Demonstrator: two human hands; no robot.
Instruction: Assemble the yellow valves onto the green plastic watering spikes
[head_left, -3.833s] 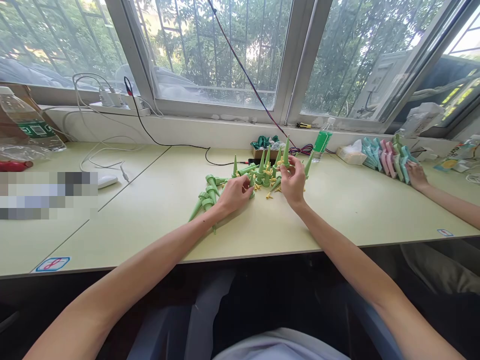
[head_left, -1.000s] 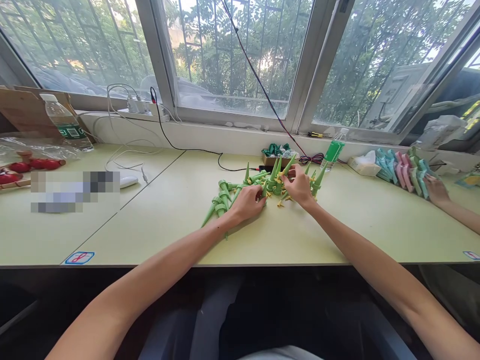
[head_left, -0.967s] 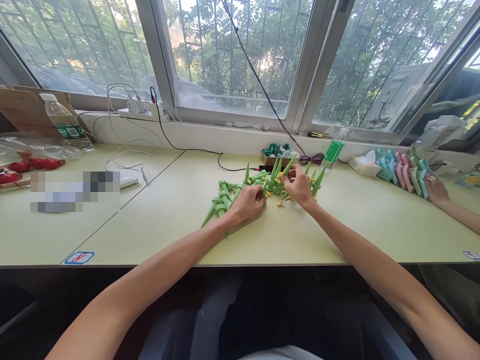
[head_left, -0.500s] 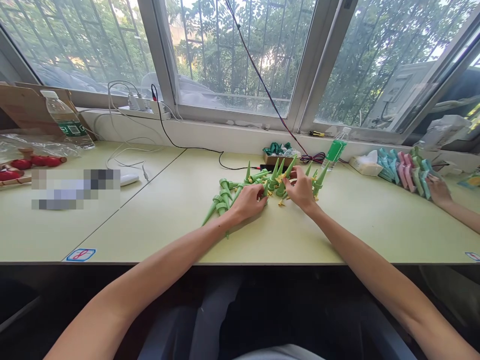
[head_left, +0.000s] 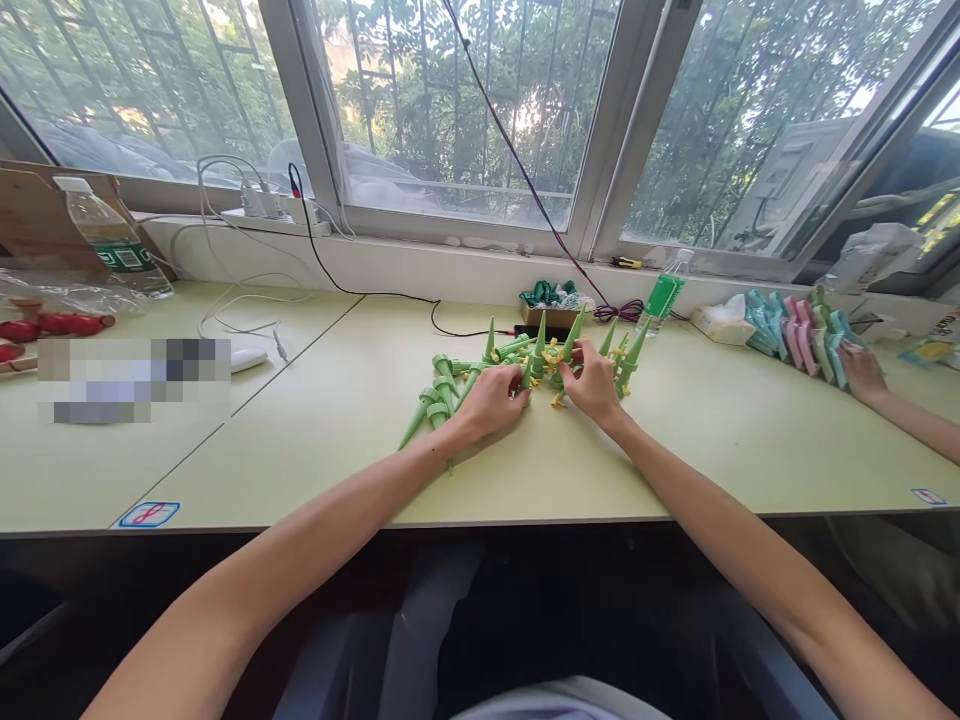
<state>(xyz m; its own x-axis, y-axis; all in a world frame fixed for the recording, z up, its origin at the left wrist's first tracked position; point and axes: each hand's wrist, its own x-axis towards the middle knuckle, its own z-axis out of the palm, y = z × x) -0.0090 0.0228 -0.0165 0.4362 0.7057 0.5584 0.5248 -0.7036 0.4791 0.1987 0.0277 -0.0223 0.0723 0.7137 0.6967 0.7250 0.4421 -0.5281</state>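
Holding one pointed green plastic spike (head_left: 526, 375): left hand (head_left: 491, 400), fingers closed on it. Second green spike (head_left: 576, 329): clamped in right hand (head_left: 591, 382). Both sit toward the pale-yellow tabletop (head_left: 525, 480)'s back edge, small yellow plastic pieces (head_left: 552, 353) between.

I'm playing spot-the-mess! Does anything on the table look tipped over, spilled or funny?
A little: some green cones lie jumbled beside the left hand, while other cones stand upright. Small yellow pieces look scattered near those. I see no spill.
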